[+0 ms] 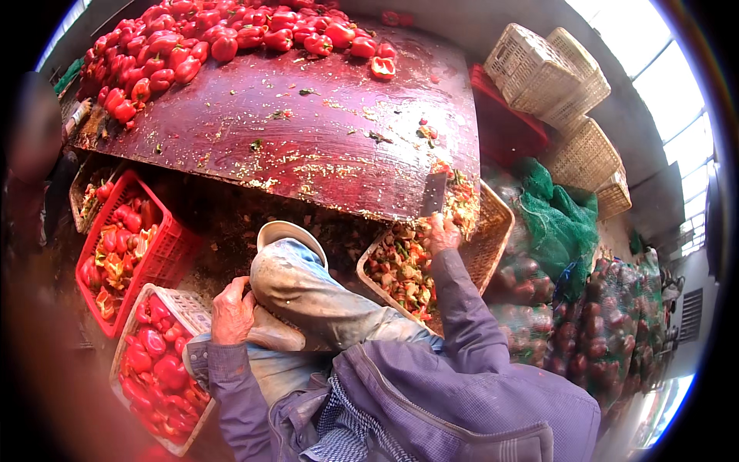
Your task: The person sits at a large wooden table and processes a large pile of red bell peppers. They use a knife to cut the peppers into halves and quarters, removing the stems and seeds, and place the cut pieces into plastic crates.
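Observation:
My right hand (443, 233) grips a broad-bladed cleaver (433, 195) at the right end of the red table (346, 133). The blade stands against a heap of pepper scraps and seeds (463, 202) at the table edge. Below that hand is a basket (365, 267) holding cut pepper cores and trimmings (398, 268). My left hand (232, 312) is beside my bent leg, fingers loosely curled and thumb apart, with nothing seen in it. Nearest to it, at lower left, a pale crate (186, 304) is filled with red bell peppers (155, 364).
Whole red peppers (173, 43) are piled at the table's far left. A red crate (173, 237) holds cut pieces. A blurred person (34, 138) is at the left. Pale crates (531, 66), green netting (554, 216) and filled mesh sacks (606, 323) stand at the right.

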Action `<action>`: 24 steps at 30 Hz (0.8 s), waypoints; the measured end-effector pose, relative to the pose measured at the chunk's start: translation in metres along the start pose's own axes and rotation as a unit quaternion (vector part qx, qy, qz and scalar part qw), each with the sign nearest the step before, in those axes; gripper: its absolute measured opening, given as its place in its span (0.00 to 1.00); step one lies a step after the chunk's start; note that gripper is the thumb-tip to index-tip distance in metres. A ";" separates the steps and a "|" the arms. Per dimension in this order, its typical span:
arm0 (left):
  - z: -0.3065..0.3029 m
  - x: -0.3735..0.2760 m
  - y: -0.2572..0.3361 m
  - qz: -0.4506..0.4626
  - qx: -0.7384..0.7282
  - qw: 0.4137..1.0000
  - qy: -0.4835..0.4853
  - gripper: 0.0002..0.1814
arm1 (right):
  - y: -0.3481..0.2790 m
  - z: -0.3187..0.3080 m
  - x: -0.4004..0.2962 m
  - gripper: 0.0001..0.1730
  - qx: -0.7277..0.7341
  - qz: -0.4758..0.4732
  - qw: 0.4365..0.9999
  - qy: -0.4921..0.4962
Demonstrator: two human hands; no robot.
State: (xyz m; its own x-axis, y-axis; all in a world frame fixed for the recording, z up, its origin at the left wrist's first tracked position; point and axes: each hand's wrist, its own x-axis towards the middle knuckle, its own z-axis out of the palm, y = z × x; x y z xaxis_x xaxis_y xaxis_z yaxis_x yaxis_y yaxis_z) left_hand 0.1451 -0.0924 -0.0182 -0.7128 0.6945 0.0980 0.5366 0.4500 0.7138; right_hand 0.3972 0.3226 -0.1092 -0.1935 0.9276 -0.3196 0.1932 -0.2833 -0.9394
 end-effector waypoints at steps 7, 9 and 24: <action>-0.004 -0.001 0.001 -0.003 0.008 1.000 -0.006 0.16 | -0.015 -0.016 0.007 0.16 0.025 -0.063 0.998 0.004; 0.001 0.000 -0.001 -0.016 0.014 1.000 -0.018 0.17 | -0.049 0.044 0.010 0.17 -0.039 -0.083 0.996 -0.012; 0.013 0.035 0.011 -0.076 0.028 0.995 -0.056 0.18 | -0.090 0.421 0.180 0.25 -0.108 -0.133 0.985 -0.035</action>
State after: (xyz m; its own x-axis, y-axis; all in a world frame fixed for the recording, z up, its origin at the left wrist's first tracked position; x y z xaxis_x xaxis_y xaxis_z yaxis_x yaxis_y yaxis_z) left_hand 0.1322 -0.0556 -0.0161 -0.7348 0.6725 -0.0887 0.4521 0.5831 0.6750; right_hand -0.0598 0.4126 -0.1346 -0.3301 0.9406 -0.0799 0.3250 0.0338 -0.9451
